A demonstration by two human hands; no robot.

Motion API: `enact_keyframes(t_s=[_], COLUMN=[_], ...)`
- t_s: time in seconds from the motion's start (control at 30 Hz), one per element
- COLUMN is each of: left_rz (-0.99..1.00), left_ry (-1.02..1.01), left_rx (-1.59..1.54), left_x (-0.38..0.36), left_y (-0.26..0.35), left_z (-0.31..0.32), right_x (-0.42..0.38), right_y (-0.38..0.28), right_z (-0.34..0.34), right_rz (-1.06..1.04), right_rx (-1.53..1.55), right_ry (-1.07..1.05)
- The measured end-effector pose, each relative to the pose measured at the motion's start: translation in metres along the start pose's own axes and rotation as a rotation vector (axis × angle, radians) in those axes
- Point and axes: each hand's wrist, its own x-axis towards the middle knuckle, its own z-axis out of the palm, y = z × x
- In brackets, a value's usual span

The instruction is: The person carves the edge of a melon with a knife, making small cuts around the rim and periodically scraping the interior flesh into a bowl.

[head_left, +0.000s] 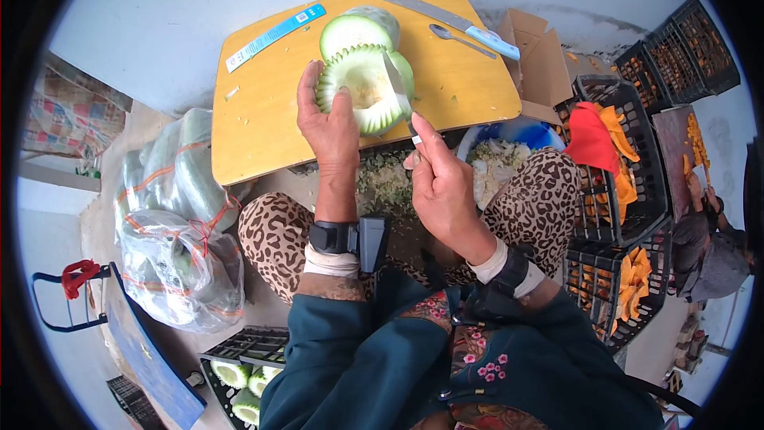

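Note:
A hollowed piece of winter melon [338, 94] rests near the front edge of the yellow table [267, 127], its rim cut into a zigzag along much of its edge. My left hand [329, 129] steadies it from the left, thumb at the near rim and fingers along the outer side. In my right hand [447, 187] is a small knife [395, 81], gripped by its handle, the blade lying over the right side of the rim. Right behind stands another melon piece [348, 33] with a smooth, pale cut face.
On the table lie a long blue-handled knife [430, 9], a spoon [463, 41] and a blue-and-white strip [274, 38]. A basin of scraps [549, 137] is below. Crates hold orange pieces [633, 283]. Bagged melons [179, 271] sit left; another person [708, 247] is far right.

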Motion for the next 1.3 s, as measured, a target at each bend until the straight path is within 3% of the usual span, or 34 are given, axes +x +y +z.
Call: enact_keyframes(t_s=[0.37,0.67,0.77,0.87,1.03,1.13,1.3], left_rz=[0.008,-0.024,-0.072,-0.067,-0.034,-0.025,-0.020], left_ry=[0.032,0.008,0.026,0.013,-0.017,-0.013,-0.022], left_rx=[-0.022,-0.068,-0.132,-0.120,-0.086,-0.093,-0.110], left_x=[0.001,0.004,0.008,0.008,0.006,0.007,0.007], left_y=[-0.007,-0.006,-0.006,-0.006,-0.005,-0.006,-0.006], left_z=[0.002,0.000,-0.003,-0.004,-0.001,-0.003,-0.003], right_x=[-0.015,-0.028,-0.044,-0.052,-0.047,-0.036,-0.028], right_y=[0.015,0.017,0.022,0.019,0.027,0.029,0.015], right_z=[0.006,-0.002,-0.016,-0.041,-0.041,-0.034,-0.026], right_rz=[-0.113,-0.084,0.264,0.401,0.154,-0.025,-0.013], right_rx=[-0.207,0.042,0.378,0.769,0.268,0.155,0.112], right_ry=[0.015,-0.032,-0.171,-0.263,-0.103,-0.049,-0.036])
